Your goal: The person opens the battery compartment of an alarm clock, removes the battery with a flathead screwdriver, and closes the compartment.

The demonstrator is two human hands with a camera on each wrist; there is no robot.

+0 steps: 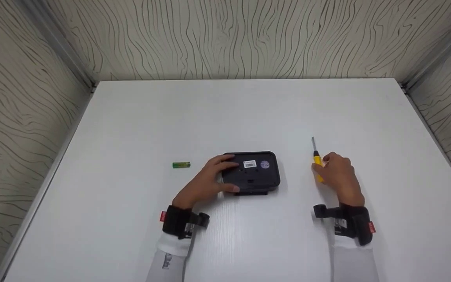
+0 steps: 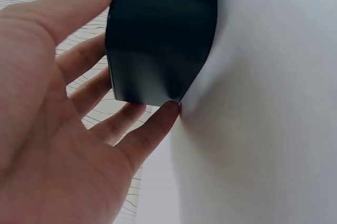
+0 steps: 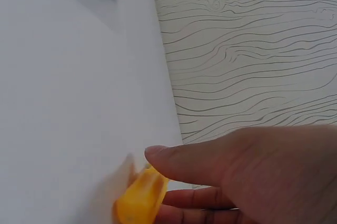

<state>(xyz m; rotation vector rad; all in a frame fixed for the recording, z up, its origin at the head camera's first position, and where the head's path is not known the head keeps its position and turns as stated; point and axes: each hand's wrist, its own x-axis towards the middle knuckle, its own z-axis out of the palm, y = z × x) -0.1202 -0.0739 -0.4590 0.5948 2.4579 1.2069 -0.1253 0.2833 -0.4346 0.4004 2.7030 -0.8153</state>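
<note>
A flat black rectangular device with rounded corners lies on the table, a white barcode label and a round sticker on its upper face. My left hand grips its left end, with the thumb along the near side and the fingers over the far part. In the left wrist view the device's dark side sits between thumb and fingers. To the right, my right hand pinches the yellow handle of a screwdriver, whose metal shaft points away from me. The handle's end shows in the right wrist view.
A green battery lies on the white table left of the device. Wood-patterned panels rise behind the table and along both sides.
</note>
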